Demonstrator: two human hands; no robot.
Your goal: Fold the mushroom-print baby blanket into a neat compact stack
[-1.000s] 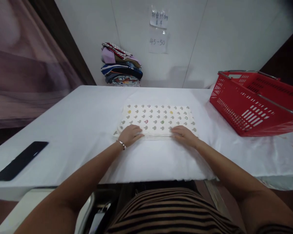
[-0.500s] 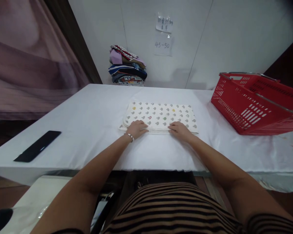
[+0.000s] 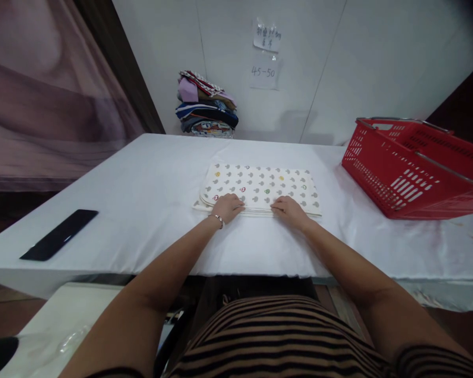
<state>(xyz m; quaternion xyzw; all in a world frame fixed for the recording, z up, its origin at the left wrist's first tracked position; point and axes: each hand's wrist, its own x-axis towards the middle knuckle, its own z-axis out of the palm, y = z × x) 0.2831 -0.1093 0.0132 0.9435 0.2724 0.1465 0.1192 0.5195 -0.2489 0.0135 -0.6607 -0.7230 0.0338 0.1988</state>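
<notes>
Folded cloth (image 3: 260,186): white with small printed shapes, lying flat in several layers on the middle of the white table (image 3: 142,178).
Left hand (image 3: 229,208): fingers flat, palm down on the cloth's near edge; it has slid slightly inward since a second ago.
Right hand (image 3: 289,210): likewise spread flat on the near edge, clasping nothing as far as this angle shows.
Change: the hands have drawn closer together; the cloth itself has not moved, so this looks like pressing the fold flat.
Around: red basket (image 3: 413,163) to the right, stack of folded clothes (image 3: 205,110) against the wall, black flat object (image 3: 59,233) at the left.
</notes>
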